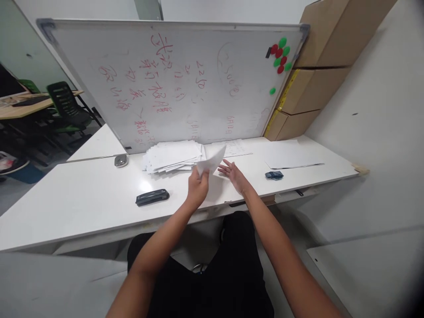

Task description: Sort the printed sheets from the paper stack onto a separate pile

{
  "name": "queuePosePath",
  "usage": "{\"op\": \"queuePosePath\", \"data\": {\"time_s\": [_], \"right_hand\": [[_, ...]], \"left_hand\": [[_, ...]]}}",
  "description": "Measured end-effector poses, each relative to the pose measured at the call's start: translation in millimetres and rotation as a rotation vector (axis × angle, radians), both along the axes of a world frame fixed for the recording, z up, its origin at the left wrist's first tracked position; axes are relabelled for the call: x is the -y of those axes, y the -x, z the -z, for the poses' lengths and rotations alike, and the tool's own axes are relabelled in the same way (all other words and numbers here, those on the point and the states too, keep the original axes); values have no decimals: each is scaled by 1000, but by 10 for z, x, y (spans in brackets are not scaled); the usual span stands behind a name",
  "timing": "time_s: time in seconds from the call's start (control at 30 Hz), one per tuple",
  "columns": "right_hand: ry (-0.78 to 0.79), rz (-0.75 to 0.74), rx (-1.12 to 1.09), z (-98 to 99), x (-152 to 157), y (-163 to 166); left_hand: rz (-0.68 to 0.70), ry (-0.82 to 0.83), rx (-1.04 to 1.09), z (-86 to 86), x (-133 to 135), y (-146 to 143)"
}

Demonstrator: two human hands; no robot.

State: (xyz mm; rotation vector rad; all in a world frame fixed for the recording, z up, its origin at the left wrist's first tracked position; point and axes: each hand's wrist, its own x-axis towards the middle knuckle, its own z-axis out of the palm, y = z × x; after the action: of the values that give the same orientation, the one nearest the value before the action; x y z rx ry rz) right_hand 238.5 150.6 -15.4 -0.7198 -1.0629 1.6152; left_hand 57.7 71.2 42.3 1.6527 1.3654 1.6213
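Observation:
My left hand [198, 187] is closed on white paper [213, 160], gripping it at the lower left and holding it tilted above the desk. Whether this is one sheet or several I cannot tell. Just right of the paper, my right hand [234, 176] has its fingers spread and holds nothing. Behind my left hand lies an uneven stack of white paper [172, 154]. A black stapler [152, 197] rests on the desk to the left of my left hand. Off to the right of my right hand sits a small dark blue object [274, 175].
A whiteboard [185, 84] with red writing and round magnets leans behind the white desk [82, 198]. Flat sheets [291, 154] lie at the right, below stacked cardboard boxes [301, 88]. A small grey-white object [121, 160] sits left of the paper stack.

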Motion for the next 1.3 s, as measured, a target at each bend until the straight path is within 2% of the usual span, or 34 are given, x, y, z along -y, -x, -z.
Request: {"op": "queuePosePath", "data": {"time_s": [0.1, 0.17, 0.27, 0.37, 0.5, 0.57, 0.67, 0.77, 0.87, 1.0, 1.17, 1.3], "right_hand": [[-35, 45, 30, -33, 116, 68], [-33, 5, -31, -65, 299, 148], [28, -59, -180, -77, 693, 320], [138, -28, -229, -33, 1060, 523], [244, -14, -183, -39, 1241, 682], [224, 42, -125, -113, 1197, 652], [91, 198, 21, -302, 1050, 490], [-66, 330, 188, -506, 919, 296], [-194, 332, 314, -588, 870, 183], [-205, 272, 410, -399, 893, 202], [-142, 219, 470, -85, 940, 305], [-226, 265, 648, -48, 989, 332]], "left_hand": [[-36, 36, 413, -210, 112, 141], [-13, 3, 591, -244, 137, 288], [-43, -48, 694, -135, 182, 479], [-91, -42, 708, 68, 281, 524], [-108, 14, 735, 257, 466, 436], [-145, 4, 724, 268, 568, 447], [-188, -34, 666, 193, 723, 611], [-106, -15, 570, 78, 833, 842], [14, 54, 420, 20, 854, 969], [109, 233, 248, 111, 810, 953], [15, 334, 82, 350, 791, 933], [-35, 347, -32, 459, 801, 930]]}}
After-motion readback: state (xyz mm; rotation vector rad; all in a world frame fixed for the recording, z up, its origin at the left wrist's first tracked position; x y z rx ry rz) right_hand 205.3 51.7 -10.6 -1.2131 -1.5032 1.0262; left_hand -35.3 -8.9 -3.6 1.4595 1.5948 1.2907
